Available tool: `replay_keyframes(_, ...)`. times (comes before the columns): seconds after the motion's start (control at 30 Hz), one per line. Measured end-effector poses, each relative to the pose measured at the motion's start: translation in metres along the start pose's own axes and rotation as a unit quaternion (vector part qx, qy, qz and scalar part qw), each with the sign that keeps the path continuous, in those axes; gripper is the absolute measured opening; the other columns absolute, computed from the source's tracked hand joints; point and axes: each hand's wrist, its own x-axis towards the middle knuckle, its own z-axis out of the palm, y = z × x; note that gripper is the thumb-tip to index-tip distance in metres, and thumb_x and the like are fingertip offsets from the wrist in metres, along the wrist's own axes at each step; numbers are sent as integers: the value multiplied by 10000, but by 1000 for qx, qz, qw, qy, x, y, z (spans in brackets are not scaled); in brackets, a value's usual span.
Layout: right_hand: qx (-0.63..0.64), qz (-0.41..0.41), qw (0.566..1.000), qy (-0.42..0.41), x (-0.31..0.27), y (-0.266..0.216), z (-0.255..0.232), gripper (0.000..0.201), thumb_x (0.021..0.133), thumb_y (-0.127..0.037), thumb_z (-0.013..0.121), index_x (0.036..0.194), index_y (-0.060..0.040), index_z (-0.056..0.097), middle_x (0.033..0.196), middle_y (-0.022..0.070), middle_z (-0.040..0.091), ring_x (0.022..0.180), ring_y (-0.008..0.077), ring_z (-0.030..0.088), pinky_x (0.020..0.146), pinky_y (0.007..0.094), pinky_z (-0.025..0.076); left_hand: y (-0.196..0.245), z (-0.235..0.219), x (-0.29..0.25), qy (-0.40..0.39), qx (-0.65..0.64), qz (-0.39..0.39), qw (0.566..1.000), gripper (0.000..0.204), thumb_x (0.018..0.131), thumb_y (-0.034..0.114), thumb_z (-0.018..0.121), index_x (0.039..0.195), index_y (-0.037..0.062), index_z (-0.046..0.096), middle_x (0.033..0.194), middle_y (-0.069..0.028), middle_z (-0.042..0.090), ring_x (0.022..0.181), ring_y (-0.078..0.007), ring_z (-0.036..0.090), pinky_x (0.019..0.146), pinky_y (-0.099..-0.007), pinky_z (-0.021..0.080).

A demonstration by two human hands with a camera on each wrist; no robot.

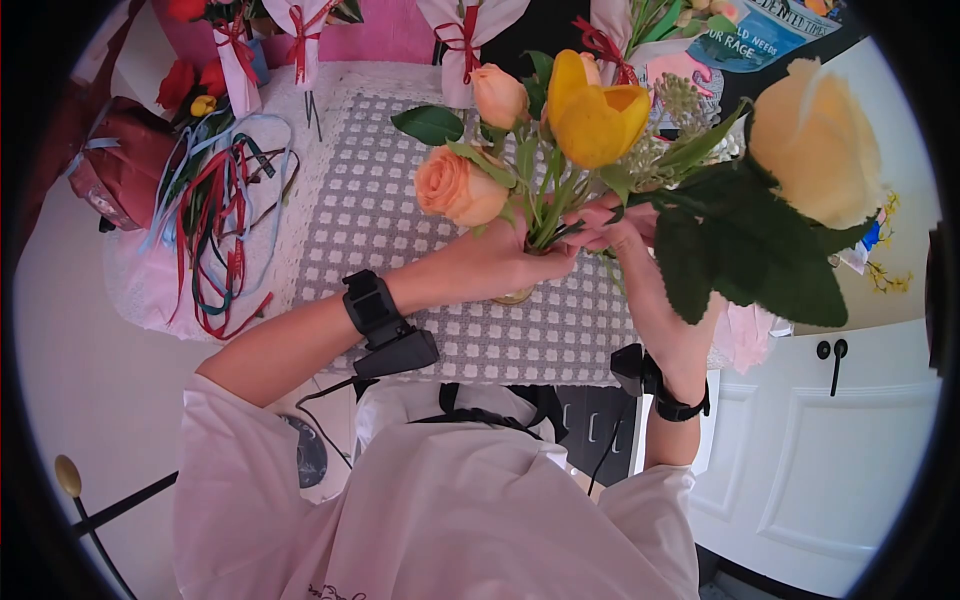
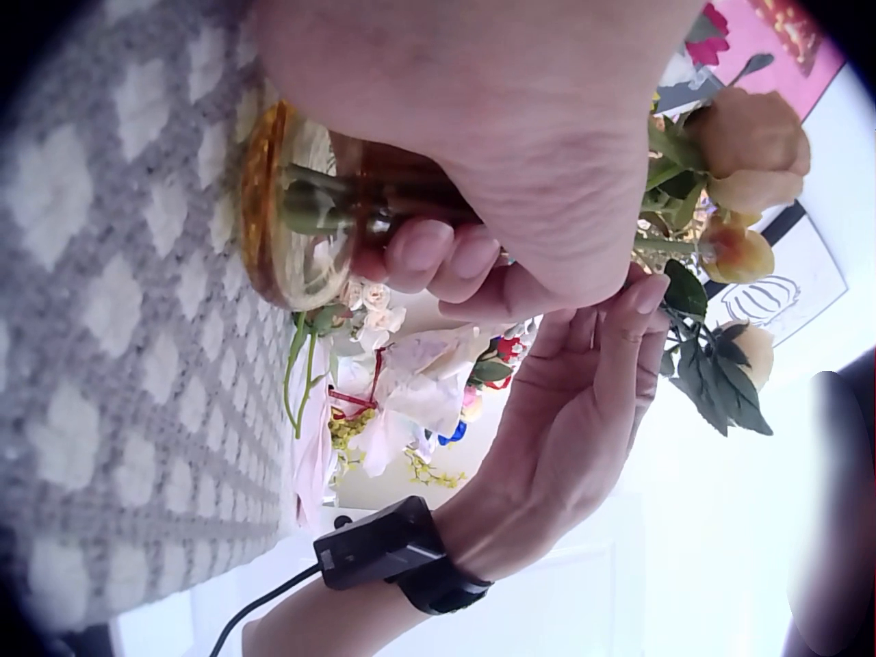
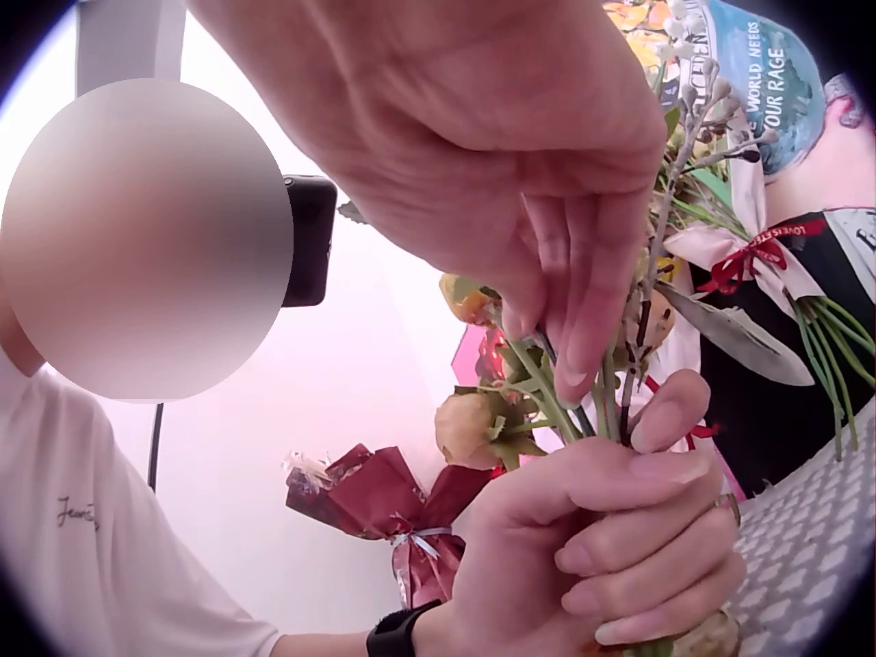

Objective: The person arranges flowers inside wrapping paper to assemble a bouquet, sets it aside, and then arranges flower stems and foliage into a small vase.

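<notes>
My left hand (image 1: 520, 262) wraps round an amber glass vase (image 2: 260, 219), whose base stands at the grey checked cloth with stems showing through the glass. Bunched above that hand are peach roses (image 1: 462, 188), a yellow tulip (image 1: 597, 110) and sprigs of small buds (image 1: 680, 105). My right hand (image 3: 548, 178) is just above the left, its fingertips pinching a green flower stem (image 3: 545, 390) among the bunch. A large pale yellow rose (image 1: 815, 145) with dark leaves (image 1: 755, 250) leans out to the right, overlapping the right wrist in the head view.
The checked cloth (image 1: 370, 200) covers the table. Red, blue and green ribbons (image 1: 225, 220) lie in a tangle at left, beside a dark red wrapped bouquet (image 1: 125, 160). Several white-wrapped bouquets (image 1: 465, 40) with red bows line the back. A white cabinet door (image 1: 840, 440) is at right.
</notes>
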Motion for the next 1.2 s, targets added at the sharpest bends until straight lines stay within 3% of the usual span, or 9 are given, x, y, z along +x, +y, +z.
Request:
replay_keyframes(0.13,7,-37,999,-6,4,-5,3,88,961,-20,654,999,47,698,904,51,713,814,120,666,755,278,535,6,3,-1,-27,-86,6,996,160,906,94,666,1022,35,572,914,25,541,839,-44,502,695,-226,408)
replay_keyframes(0.2,-15,-60,998,-3,5,3,5,117,893,36,677,1008,37,701,896,78,689,819,188,669,756,306,539,-2,0,1,-27,-38,61,997,319,918,164,649,1210,68,563,799,58,523,587,-20,428,490,-218,349)
replay_keyframes(0.23,-36,-84,996,-2,6,6,6,202,826,91,701,1017,27,704,888,105,666,824,256,672,757,334,542,3,0,0,-29,-37,62,997,319,918,164,649,1210,68,563,799,58,523,587,-20,428,490,-218,349)
replay_keyframes(0.4,99,56,993,-1,8,10,15,116,784,83,742,873,40,682,781,87,654,696,184,655,615,288,508,15,-1,-6,-49,-122,-4,991,317,934,131,638,1230,76,539,776,59,492,585,-17,404,473,-222,310)
replay_keyframes(0.5,78,4,997,-12,11,10,14,93,789,68,742,853,39,682,744,79,684,684,129,658,611,263,499,9,0,-2,-47,-139,34,989,325,939,113,623,1246,68,526,768,53,491,588,-19,414,477,-220,314)
replay_keyframes(0.57,66,40,997,-22,8,6,13,133,899,16,723,1027,49,703,869,55,720,778,101,685,685,239,538,5,-1,-1,-40,-138,36,989,325,939,111,623,1247,64,530,766,50,498,596,-19,423,479,-220,317)
replay_keyframes(0.67,141,4,986,91,8,6,22,66,808,53,730,860,32,696,771,82,717,670,108,659,600,262,504,8,-1,0,-41,-153,33,987,324,940,106,622,1250,56,541,784,38,524,609,-19,441,481,-220,329)
replay_keyframes(1.0,69,-68,988,120,2,-1,17,109,809,31,739,916,7,732,799,52,724,618,102,611,517,229,445,2,1,-2,-16,-61,108,992,201,931,92,615,1126,53,584,893,8,597,613,-29,468,488,-213,361)
replay_keyframes(1.2,7,-99,987,129,0,2,18,106,803,24,721,903,-7,734,767,74,697,567,168,579,512,277,427,11,4,-3,-21,-94,41,994,198,933,104,624,1121,58,583,916,-3,623,618,-29,488,497,-218,379)
